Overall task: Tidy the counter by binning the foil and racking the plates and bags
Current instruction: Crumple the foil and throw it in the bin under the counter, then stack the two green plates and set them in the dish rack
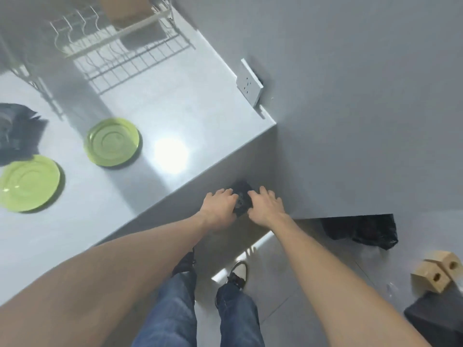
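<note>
Grey counter (150,116) filling the left of the frame. White rack (120,50) upper left. Two green plates (113,142) lower left, beside black bags (17,128). Left hand (220,205) and right hand (266,205) stretched down, centre, fingers curled over something small and dark (241,199); grip hard to tell.

The counter (160,116) is pale grey with a bright white glare patch. Two plates, one nearer the rack (112,142) and one at the left edge (29,183), are lime green with faint concentric rings. The wire rack (120,46) is white, holding a brown cardboard piece (125,8). A bag on the counter (17,128) is black, as is the bag on the floor (363,231). The jeans (170,309) are dark blue. Two wooden blocks (436,271) are light tan. The wall socket (249,82) is white.
</note>
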